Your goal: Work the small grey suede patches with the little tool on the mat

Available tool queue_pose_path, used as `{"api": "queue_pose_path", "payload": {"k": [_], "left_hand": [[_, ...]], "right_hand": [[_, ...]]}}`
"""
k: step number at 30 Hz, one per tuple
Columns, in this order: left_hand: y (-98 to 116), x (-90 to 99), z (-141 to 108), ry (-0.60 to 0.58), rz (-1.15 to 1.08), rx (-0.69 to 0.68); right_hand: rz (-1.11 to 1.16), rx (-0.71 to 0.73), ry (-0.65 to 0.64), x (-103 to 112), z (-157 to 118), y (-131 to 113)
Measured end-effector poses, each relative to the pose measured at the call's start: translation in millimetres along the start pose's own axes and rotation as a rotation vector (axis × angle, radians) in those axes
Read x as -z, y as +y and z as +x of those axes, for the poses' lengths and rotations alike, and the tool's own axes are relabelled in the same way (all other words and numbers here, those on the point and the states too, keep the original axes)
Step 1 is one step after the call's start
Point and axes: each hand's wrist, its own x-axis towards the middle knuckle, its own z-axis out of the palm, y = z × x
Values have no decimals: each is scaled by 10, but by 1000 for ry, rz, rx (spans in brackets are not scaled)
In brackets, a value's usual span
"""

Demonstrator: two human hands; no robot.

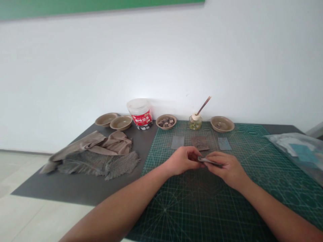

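Note:
Above the green cutting mat (176, 201), a thin, flat grey piece (205, 160) is held edge-on between my two hands. My right hand (228, 166) pinches it between thumb and fingers and covers most of its right part. At the left end, the thumb and fingers of my left hand (180, 161) close on it; the exact contact there is blurred. Just beyond my hands, a light grey square sheet (178, 142), a brown square sheet with dark marks (200, 143) and a blue-grey sheet (224, 144) lie flat on the mat.
Along the wall stand two tan bowls (106, 119), a lidded plastic tub (140, 114), a bowl of small brown chunks (166, 122), a glass reed diffuser (195, 121) and another bowl (222, 124). A brown-grey scarf (96, 154) lies left; a clear plastic bag (297, 151) lies right.

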Motion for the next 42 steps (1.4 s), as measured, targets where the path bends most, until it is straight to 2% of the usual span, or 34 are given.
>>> {"api": "queue_pose_path", "payload": {"k": [3, 7, 11, 15, 20, 23, 27, 30, 35, 42], "left_hand": [[-7, 51, 11, -12, -3, -6], [16, 77, -11, -53, 13, 20], [86, 54, -58, -57, 18, 32], [142, 43, -75, -35, -1, -33], [131, 16, -72, -21, -12, -13], [97, 2, -71, 15, 40, -50], [67, -12, -74, 155, 207, -105], [96, -55, -83, 221, 237, -145], [163, -122, -106, 262, 332, -187], [118, -125, -142, 303, 366, -200]], "right_hand": [[-60, 21, 43, -14, -1, 37], [-27, 39, 5, -41, -9, 35], [-109, 105, 124, -58, -19, -20], [-87, 137, 93, -73, -16, -54], [-99, 124, 114, -70, -9, -63], [-81, 103, 134, -57, -3, -101], [-143, -27, 280, -65, 12, -168], [-166, -78, 310, -97, 16, -194], [-169, 56, 289, -147, -1, -173], [-391, 335, 192, -147, -31, -168]]}}
